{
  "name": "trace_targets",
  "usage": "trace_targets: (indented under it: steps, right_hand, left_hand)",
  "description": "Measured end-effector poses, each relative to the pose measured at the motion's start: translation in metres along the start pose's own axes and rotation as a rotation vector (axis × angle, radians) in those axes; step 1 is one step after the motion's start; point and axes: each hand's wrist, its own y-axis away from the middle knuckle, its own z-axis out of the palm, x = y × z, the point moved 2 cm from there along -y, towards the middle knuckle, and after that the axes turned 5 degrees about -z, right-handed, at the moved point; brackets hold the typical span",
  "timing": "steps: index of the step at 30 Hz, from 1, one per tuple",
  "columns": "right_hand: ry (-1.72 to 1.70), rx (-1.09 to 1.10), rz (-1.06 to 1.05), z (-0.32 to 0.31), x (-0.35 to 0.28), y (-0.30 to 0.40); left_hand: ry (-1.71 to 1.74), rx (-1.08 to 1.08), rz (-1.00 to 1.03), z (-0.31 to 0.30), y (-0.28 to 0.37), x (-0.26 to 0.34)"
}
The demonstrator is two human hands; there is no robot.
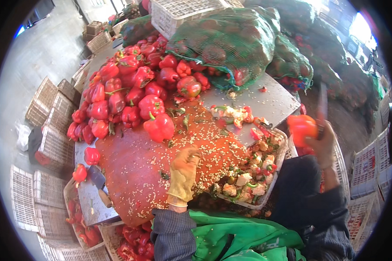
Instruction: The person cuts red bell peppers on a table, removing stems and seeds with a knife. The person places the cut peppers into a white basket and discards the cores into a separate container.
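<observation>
My left hand (184, 173), in a yellow knit glove, is over an orange-red cutting surface (134, 169) strewn with pale seeds. Its fingers are curled and nothing shows in them. Off to the right, my bare right hand (323, 146) grips a knife (322, 104) with its blade pointing up. A red bell pepper (302, 130), blurred, is against that hand; whether the fingers hold it too is unclear. Ahead of my left hand lies a whole red bell pepper (159, 127) with a green stem, at the front of a large pepper heap (127, 81).
A crate of cores and scraps (245, 186) stands at the table's right edge. A cleaver (96, 177) lies at the left. Green mesh sacks (228, 42) and a white crate (179, 13) are behind. Cut peppers (135, 243) fill a lower crate. Stacked crates (52, 195) line the left.
</observation>
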Motion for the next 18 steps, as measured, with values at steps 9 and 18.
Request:
trace_targets:
  steps: [9,18]
  right_hand:
    - [0.452,0.146,0.308,-0.128,0.167,0.028]
    - [0.0,-0.287,0.315,0.089,-0.01,-0.032]
  left_hand:
    - [-0.303,0.604,0.057,-0.065,-0.071,-0.017]
    - [-0.393,0.305,0.182,-0.083,-0.123,-0.037]
